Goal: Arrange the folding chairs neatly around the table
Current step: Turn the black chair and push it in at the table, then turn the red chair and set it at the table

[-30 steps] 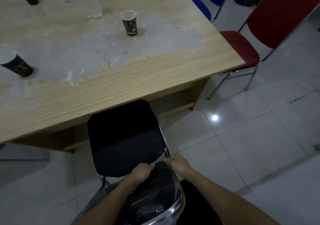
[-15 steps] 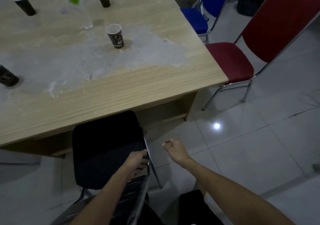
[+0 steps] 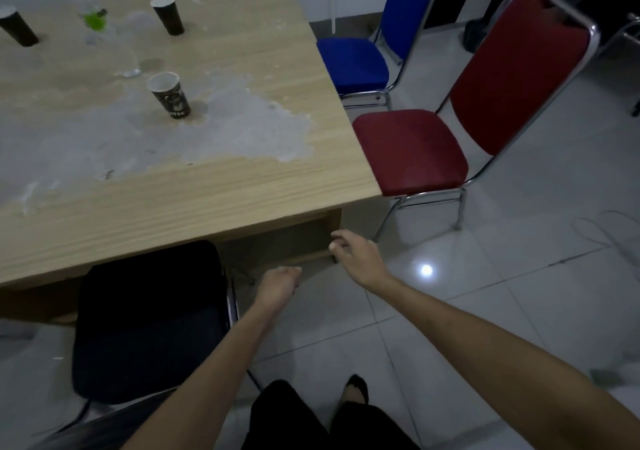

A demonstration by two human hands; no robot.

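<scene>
With both my left hand (image 3: 278, 288) loosely curled and my right hand (image 3: 356, 257) half spread, holding nothing, the red chair (image 3: 450, 120) stands skewed at the desk (image 3: 242, 186) corner, probably light and stiff, best gripped by its metal backrest frame.

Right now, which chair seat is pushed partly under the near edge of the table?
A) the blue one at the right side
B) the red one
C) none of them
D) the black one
D: the black chair has the front of its seat tucked beneath the table edge, while the red chair and the blue chair sit along the table's right side; both the left hand and the right hand are empty.
</scene>
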